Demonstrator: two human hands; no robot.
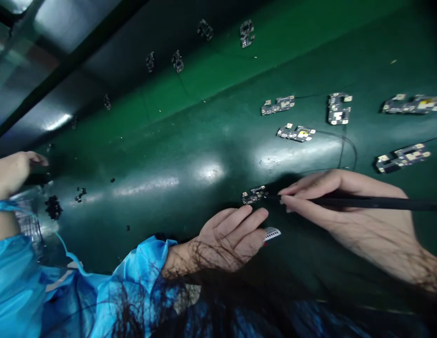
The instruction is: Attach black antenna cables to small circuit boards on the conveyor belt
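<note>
My right hand (345, 211) is closed around black tweezers (373, 202), their thin tip at the right end of a small circuit board (253, 195). My left hand (232, 234) rests just below this board with fingers stretched out, the fingertips close to its lower edge; whether they touch it I cannot tell. A white piece with rows of dark marks (273, 233) sticks out beside the left fingertips, partly hidden by them.
More circuit boards, including one with a yellow patch (303, 134), lie on the green mat (190, 141). Several boards line the far strip. At left are a black pile of small parts (53, 207), loose black pieces (80, 194) and another person's hand (14, 173) with a blue wrist strap.
</note>
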